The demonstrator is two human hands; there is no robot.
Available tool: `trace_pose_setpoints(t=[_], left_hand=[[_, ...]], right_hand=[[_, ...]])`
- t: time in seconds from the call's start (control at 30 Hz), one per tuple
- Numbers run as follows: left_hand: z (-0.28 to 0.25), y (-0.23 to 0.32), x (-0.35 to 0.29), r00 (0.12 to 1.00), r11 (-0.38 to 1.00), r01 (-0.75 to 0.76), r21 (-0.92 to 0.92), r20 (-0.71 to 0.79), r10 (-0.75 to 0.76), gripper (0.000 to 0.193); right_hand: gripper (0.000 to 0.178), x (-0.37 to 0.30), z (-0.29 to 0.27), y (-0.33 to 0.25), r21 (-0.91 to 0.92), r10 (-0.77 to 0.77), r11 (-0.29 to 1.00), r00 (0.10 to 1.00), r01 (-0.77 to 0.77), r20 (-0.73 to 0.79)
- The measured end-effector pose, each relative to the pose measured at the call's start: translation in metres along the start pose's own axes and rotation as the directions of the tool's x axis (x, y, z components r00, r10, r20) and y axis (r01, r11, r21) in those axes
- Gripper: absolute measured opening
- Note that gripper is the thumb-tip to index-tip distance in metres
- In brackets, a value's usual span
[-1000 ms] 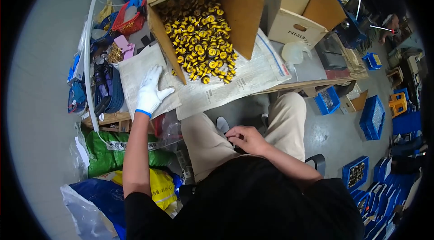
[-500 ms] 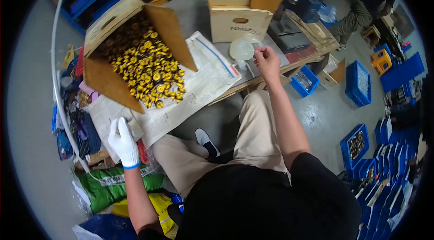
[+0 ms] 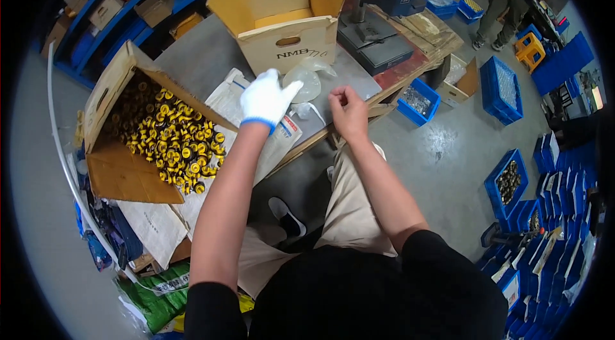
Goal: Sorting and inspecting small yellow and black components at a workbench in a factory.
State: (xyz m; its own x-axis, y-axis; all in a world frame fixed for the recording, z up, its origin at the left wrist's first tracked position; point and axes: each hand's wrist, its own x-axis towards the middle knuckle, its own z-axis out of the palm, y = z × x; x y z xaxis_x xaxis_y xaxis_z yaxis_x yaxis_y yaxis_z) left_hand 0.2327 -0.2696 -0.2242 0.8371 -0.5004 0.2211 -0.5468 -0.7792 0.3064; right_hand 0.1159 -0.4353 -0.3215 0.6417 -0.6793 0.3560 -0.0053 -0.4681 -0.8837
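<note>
My left hand (image 3: 264,100), in a white knit glove, reaches over the table in front of an upright cardboard box (image 3: 311,45). Its thumb stands apart from the fingers, and nothing shows in it. Beside the thumb lies a translucent, rounded, bag-like plastic thing (image 3: 303,86); whether they touch I cannot tell. My right hand (image 3: 349,113) is bare, at the table's front edge, its fingers curled together; what they hold, if anything, is hidden. To the left, a tipped cardboard box (image 3: 131,173) spills many yellow-and-black round parts (image 3: 186,141) onto a whitish woven sack (image 3: 154,228).
A dark press (image 3: 378,42) stands on the table at the back right. Blue bins (image 3: 418,102) sit on the floor to the right, near a yellow stool (image 3: 530,49). Another person (image 3: 512,0) stands far right. A white hose (image 3: 64,154) curves down the left side.
My gloved left hand has moved from the left of the tipped box rightward to the bag-like plastic. My right hand has come slightly lower, and the view has shifted.
</note>
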Motion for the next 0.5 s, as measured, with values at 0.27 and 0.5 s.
trace_pose_setpoints(t=[0.27, 0.5], left_hand=[[0.055, 0.05, 0.066, 0.908, 0.953, 0.272, 0.131, 0.293, -0.299, 0.089], [0.039, 0.044, 0.036, 0.989, 0.899, 0.127, -0.42, -0.017, -0.148, 0.073]], right_hand=[[0.011, 0.005, -0.027, 0.014, -0.043, 0.043, 0.998, 0.989, -0.038, 0.141], [0.012, 0.009, -0.033, 0.049, 0.056, -0.021, 0.998, 0.994, 0.015, 0.111]])
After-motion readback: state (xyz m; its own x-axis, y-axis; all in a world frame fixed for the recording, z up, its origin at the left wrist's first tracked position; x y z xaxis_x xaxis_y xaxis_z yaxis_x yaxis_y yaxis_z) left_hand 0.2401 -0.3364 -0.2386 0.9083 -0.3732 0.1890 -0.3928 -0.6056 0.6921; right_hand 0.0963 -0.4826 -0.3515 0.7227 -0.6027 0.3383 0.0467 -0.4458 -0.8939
